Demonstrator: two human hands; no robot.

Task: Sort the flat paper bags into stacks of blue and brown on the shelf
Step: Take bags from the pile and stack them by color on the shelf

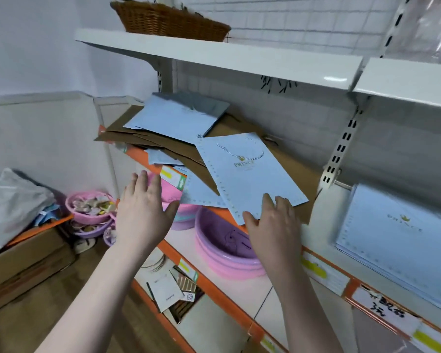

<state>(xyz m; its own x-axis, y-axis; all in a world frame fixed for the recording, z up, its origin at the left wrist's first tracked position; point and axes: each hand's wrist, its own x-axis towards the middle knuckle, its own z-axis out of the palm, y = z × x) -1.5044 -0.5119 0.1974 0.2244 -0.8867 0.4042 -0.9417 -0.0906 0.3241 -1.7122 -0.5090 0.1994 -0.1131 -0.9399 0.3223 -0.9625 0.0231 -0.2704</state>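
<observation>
Reaching over the shelf edge, the right hand (270, 225) rests on the near corner of a blue bag (247, 174) printed with a gold crown and the word PRINCE; its fingers lie on top of the paper and the thumb sits at the bag's lower edge, though whether the thumb curls under the bag I cannot tell. This blue bag lies flat and tilted on the mixed pile, its near corner jutting past the orange shelf edge (138, 155), with a white cord handle lying across its upper part. The left hand (143, 207) hovers apart from the pile, palm down, fingers straight and spread, holding nothing.

Beneath and behind the top bag, brown bags (239, 128) are spread across the shelf, with more blue bags (178, 115) lying skewed on them toward the back left. Another blue bag (201, 193) pokes out under the top one at the front edge. On the neighbouring shelf section to the right sits a neat blue stack (397, 230), well apart from the mixed pile.

A wicker basket (168, 19) stands on the white upper shelf (214, 56). On the lower shelf are pink and purple basins (224, 248), and further left a pink basin (89, 207) holds small items beside a cardboard box (23, 253).
</observation>
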